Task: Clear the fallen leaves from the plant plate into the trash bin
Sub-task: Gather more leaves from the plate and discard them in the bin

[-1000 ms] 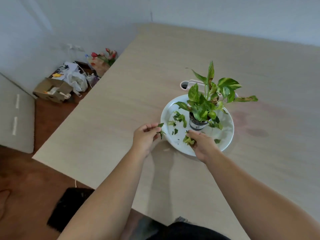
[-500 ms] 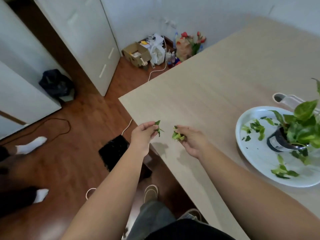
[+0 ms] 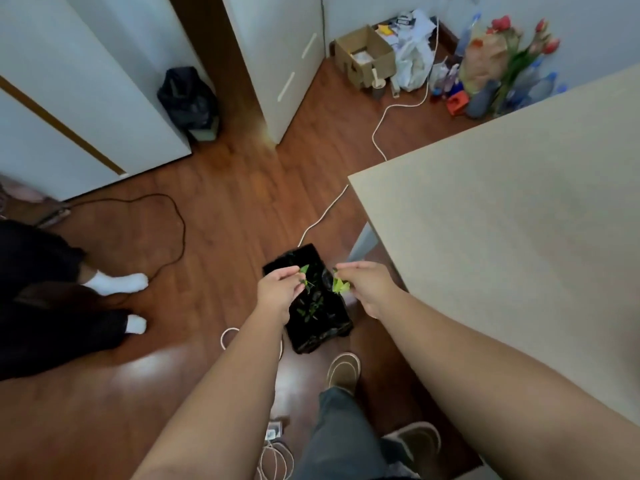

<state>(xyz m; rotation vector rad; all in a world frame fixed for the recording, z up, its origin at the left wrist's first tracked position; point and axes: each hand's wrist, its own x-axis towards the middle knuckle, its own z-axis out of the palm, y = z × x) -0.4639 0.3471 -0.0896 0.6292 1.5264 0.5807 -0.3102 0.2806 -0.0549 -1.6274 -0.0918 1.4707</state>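
Where the table [image 3: 502, 216] ends at its near-left corner, the head view drops straight to wood floor [image 3: 221, 216], and the trash bin [image 3: 308, 299] stands on that floor just beside the corner, touching nothing but a white cable [image 3: 323, 213] that runs up to its far end. Bin: black-lined, rectangular, long axis running from the far-left to the near-right of the frame, mouth facing up; several dark green leaves already lie inside. Both hands hover over the mouth. Left hand [image 3: 278, 289] pinches a small dark green leaf [image 3: 304, 273] between thumb and fingertips above the bin's left rim; the leaf's tip points up and away from the wearer. Right hand [image 3: 363, 285] holds a bright yellow-green clump of leaves [image 3: 338, 285] in curled fingers above the right rim, the clump hanging down toward the bin. The plant plate is out of frame. Open floor lies left of the bin and beyond it; a black cord [image 3: 173, 216] loops across it. The wearer's two slippered feet [image 3: 344, 370] stand near the bin's near end. Another person's legs in white socks [image 3: 114, 282] occupy the left edge, well apart from the bin. Farther back: white cabinets [image 3: 287, 57], a black bag [image 3: 188, 98], a cardboard box [image 3: 363, 57], a tulip bouquet [image 3: 502, 53] in the corner.
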